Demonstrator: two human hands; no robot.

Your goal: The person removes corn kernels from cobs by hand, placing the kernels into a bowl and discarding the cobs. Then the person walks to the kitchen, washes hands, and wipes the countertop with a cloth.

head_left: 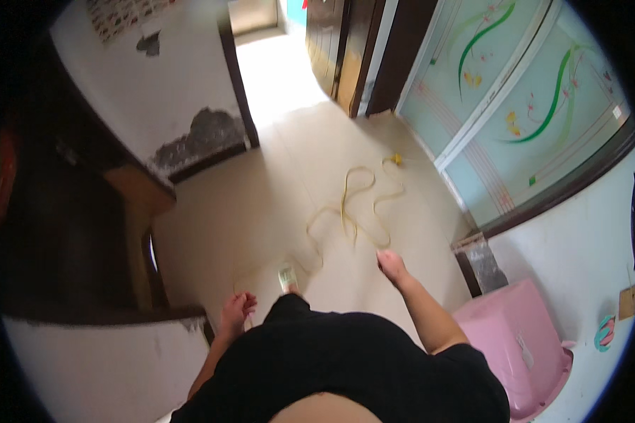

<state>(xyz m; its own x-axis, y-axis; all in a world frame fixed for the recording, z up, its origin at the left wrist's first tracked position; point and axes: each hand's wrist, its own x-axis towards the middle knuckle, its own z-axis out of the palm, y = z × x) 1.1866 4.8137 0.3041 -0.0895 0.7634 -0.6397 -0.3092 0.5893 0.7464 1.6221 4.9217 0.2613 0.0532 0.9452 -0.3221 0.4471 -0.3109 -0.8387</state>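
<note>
Loosely curled, the left hand (238, 308) hangs at the person's side with its fingers drawn in; a thin yellow line runs down past it, but whether the fingers actually pinch it cannot be told. The right hand (392, 266) swings forward, fingers closed together and empty, just short of the nearest loop of the yellow cord (353, 204). That cord sprawls in loose loops over the pale tiled floor (275, 183), its far end lying near the sliding door with green leaf patterns (515, 99). Well to the right of the cord stands a pink plastic tub (518, 349) against the white wall. One sandalled foot (288, 276) steps beside the cord's near end.
</note>
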